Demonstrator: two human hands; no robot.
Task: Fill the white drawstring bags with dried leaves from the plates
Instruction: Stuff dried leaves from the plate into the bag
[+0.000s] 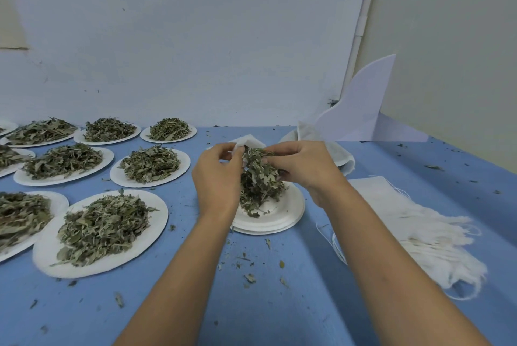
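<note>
We see a blue tabletop (pixel 279 303) strewn with leaf crumbs. On its left stand white plates (pixel 159 214) heaped with dried leaves (pixel 103 225); on its right lies a pile of white drawstring bags (pixel 414 222). In the middle, above a stack of plates (pixel 291 214), the left hand (pixel 216 177) pinches the edge of one bag (pixel 246 140), and the right hand (pixel 305 163) curls its fingers round a clump of leaves (pixel 260 175) held against it.

Head-worn view, angled forward-down, close over blue table (pixel 279 303)
</note>
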